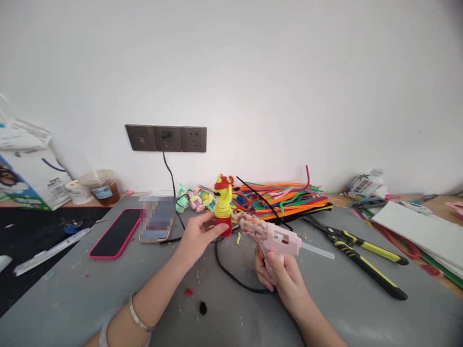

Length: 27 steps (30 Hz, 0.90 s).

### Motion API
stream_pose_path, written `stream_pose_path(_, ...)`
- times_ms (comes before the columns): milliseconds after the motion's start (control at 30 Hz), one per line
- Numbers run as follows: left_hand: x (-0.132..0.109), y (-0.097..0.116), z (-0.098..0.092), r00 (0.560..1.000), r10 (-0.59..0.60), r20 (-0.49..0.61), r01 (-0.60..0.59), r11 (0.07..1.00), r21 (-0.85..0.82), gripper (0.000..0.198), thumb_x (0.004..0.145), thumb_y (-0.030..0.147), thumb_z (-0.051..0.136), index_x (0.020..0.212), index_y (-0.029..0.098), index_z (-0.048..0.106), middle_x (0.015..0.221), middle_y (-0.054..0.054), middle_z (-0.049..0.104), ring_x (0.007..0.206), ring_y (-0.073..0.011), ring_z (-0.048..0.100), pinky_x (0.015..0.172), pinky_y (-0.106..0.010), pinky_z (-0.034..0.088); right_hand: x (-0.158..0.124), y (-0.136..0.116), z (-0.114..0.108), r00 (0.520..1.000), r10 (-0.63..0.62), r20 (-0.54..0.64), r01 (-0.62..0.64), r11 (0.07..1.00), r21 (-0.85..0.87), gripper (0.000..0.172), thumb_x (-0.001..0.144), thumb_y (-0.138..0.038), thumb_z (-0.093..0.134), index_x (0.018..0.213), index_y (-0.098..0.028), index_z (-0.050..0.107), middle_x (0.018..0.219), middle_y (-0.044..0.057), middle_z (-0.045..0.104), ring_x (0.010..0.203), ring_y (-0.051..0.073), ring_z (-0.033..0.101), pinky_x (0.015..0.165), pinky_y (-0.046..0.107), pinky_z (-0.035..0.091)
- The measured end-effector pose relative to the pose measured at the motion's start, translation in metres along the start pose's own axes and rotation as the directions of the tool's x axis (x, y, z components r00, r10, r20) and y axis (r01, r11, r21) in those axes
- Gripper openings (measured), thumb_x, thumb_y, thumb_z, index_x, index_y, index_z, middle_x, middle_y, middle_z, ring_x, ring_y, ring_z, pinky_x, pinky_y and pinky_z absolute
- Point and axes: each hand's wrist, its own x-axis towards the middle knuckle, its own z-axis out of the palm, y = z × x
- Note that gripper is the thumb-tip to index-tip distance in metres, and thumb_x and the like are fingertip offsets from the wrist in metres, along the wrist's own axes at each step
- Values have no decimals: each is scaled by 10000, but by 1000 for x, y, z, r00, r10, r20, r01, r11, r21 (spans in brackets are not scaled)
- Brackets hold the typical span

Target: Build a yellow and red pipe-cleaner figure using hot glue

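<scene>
My left hand (200, 234) pinches a small red and yellow pipe-cleaner figure (223, 205) by its red base, holding it upright above the grey mat (152, 289). A pink hot glue gun (278, 238) is wrapped in my right hand (278, 270). Its crusted nozzle end points left and appears to meet or nearly meet the figure's side; I cannot tell if they touch. From its back end sticks a clear glue stick (318, 250). On the mat below lie a red scrap (188, 292) and a black oval piece (203, 308).
Behind my hands lies a heap of colored pipe cleaners (282, 200). Yellow-black pliers (356, 248) are at the right, near white boards (419, 236). Two phones, one pink-edged (116, 233), lie left, by a drink cup (103, 185). A black cord (238, 282) crosses the mat.
</scene>
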Motion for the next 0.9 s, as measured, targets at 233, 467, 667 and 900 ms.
stream_pose_path(233, 0, 1, 1, 1000, -10, -13, 10, 1000, -7, 451, 746, 468, 793, 1053, 138, 768, 1083, -122, 789, 1024, -284, 709, 902, -371, 568, -2, -4, -1, 998, -45, -44, 41, 995, -87, 538, 965, -625, 482, 665, -182, 544, 476, -52, 435, 379, 65, 336, 437, 253, 246)
stream_pose_path(467, 0, 1, 0, 1000, -6, -19, 6, 1000, -21, 454, 751, 467, 795, 1054, 129, 770, 1079, -123, 790, 1041, -290, 701, 895, -366, 572, -2, -16, 11, 975, -107, -196, 120, 991, 54, 368, 987, -574, 472, 1120, -241, 557, 975, 63, 718, 364, 70, 494, 368, 237, 308)
stream_pose_path(667, 1, -1, -1, 1000, 5, -27, -5, 1000, -8, 426, 755, 453, 795, 1046, 143, 773, 1101, -111, 790, 1057, -290, 702, 926, -378, 564, 1, -24, 14, 969, -66, -236, 85, 994, 70, 427, 957, -519, 571, 1296, -307, 421, 1044, 53, 724, 411, 101, 577, 401, 243, 399)
stream_pose_path(900, 2, -1, -1, 999, 15, -29, -15, 1000, -3, 426, 758, 451, 793, 1047, 140, 776, 1107, -115, 789, 1070, -296, 702, 942, -389, 559, 2, -29, 12, 963, -75, -258, 99, 992, 81, 395, 942, -504, 601, 1251, -340, 417, 1082, 33, 708, 446, 110, 574, 437, 276, 441)
